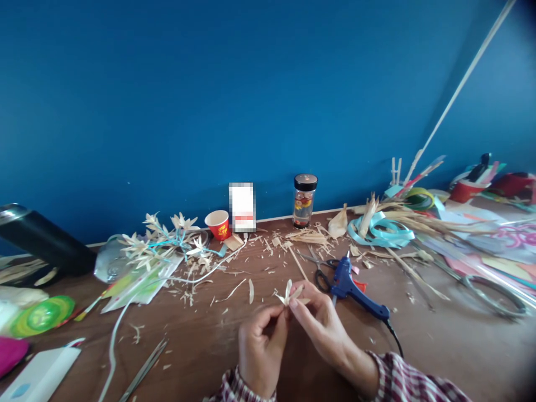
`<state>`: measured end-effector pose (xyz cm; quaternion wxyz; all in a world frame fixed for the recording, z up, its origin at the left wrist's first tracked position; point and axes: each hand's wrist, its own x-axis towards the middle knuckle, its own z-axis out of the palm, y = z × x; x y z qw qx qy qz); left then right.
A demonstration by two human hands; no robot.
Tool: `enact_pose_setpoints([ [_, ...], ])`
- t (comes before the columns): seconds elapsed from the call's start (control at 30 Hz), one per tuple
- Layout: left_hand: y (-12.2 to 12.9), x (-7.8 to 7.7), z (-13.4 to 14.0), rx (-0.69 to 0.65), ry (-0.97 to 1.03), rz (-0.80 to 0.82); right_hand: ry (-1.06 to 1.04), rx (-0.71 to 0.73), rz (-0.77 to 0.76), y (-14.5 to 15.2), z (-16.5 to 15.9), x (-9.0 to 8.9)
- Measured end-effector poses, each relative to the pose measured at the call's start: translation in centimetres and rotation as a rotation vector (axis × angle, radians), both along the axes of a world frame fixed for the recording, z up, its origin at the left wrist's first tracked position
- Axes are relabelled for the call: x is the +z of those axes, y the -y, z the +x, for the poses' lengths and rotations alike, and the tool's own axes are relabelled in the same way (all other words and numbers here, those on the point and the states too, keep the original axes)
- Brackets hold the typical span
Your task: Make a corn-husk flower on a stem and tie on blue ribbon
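Note:
Between my two hands is a small flower of pale, dry husk petals [288,290], its petals pointing up and outward. My left hand [263,340] pinches it from below, thumb and forefinger pressed together at its base. With thumb and fingers my right hand [322,324] grips a petal on its right side. Just right of that hand lies a blue hot glue gun [355,290], nozzle up, its black cord trailing toward me. Black-handled scissors [323,279] rest partly behind the glue gun. A loose petal [251,291] lies on the table left of the flower.
Finished husk flowers on blue stems [176,240] stand at back left, near a red paper cup [218,224] and a propped phone [243,206]. A lidded glass jar [305,201] stands by the wall. Tweezers [144,369] lie front left; light-blue ribbon [381,231] sits right.

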<state>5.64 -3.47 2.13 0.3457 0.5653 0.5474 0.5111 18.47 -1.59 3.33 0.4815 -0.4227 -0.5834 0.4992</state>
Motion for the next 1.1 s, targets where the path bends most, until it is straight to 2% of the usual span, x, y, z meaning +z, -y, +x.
enact_pose_setpoints([
  [0.23, -0.2, -0.2, 0.0, -0.007, 0.051, -0.069, -0.059, 0.02, 0.026, 0.0, 0.0, -0.1],
  [0.43, -0.4, 0.1, -0.1, -0.08, 0.138, -0.125, -0.05, 0.015, 0.045, -0.3, 0.3, -0.1],
  [0.53, -0.8, -0.4, -0.3, -0.144, 0.266, -0.19, -0.024, 0.01, 0.067, -0.4, 0.3, 0.1],
  [0.6, -1.1, -1.0, -0.4, -0.181, 0.417, -0.273, -0.006, 0.013, 0.067, -0.4, 0.3, 0.1],
  [0.77, -1.2, -2.2, -0.2, -0.215, 0.714, -0.39, -0.002, 0.024, 0.041, -0.3, 0.4, 0.1],
  [1.1, -1.1, -1.2, 0.0, -0.266, 0.854, -0.45, -0.117, 0.096, -0.099, -0.2, 0.4, -0.2],
])
